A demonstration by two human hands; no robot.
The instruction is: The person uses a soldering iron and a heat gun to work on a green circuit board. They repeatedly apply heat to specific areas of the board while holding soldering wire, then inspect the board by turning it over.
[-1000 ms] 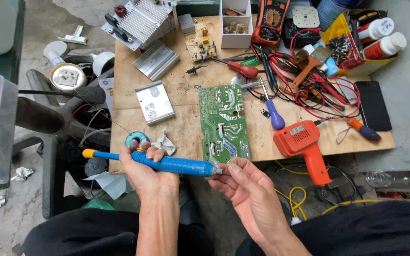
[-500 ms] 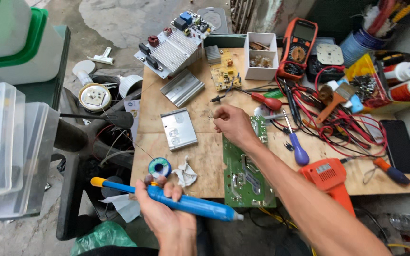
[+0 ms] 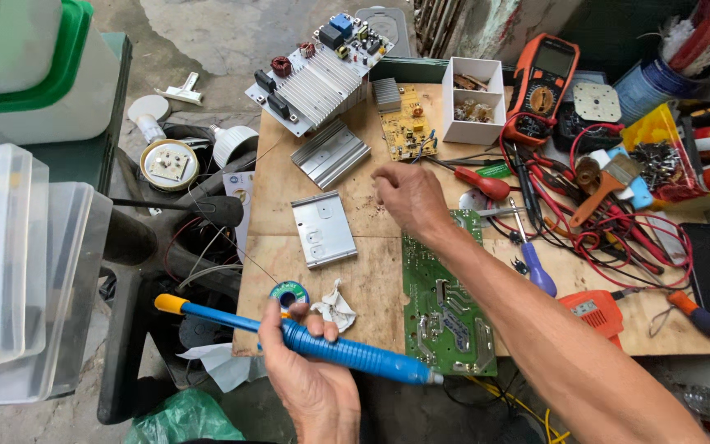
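My left hand (image 3: 310, 374) is closed around a blue desoldering pump (image 3: 322, 344) with a yellow plunger end; its tip rests at the near edge of a green circuit board (image 3: 445, 316) lying on the wooden table (image 3: 371, 279). My right hand (image 3: 408, 197) reaches forward over the table's middle, fingers curled down, just past the board's far end; whether it pinches anything I cannot tell. A small solder spool (image 3: 289, 293) and a crumpled white tissue (image 3: 334, 308) lie beside my left hand.
A flat metal plate (image 3: 322, 228), finned heatsinks (image 3: 330, 152), a large board with heatsink (image 3: 318, 70), a small yellow board (image 3: 407, 127), a white parts box (image 3: 474, 103), an orange multimeter (image 3: 542, 82), red screwdriver (image 3: 478, 182), purple screwdriver (image 3: 536, 267), tangled red leads (image 3: 618, 238), clear bins (image 3: 18, 263) at left.
My right hand left the near edge by the pump's tip and stretched forward across the table. The view came closer to the table. My left hand kept hold of the pump.
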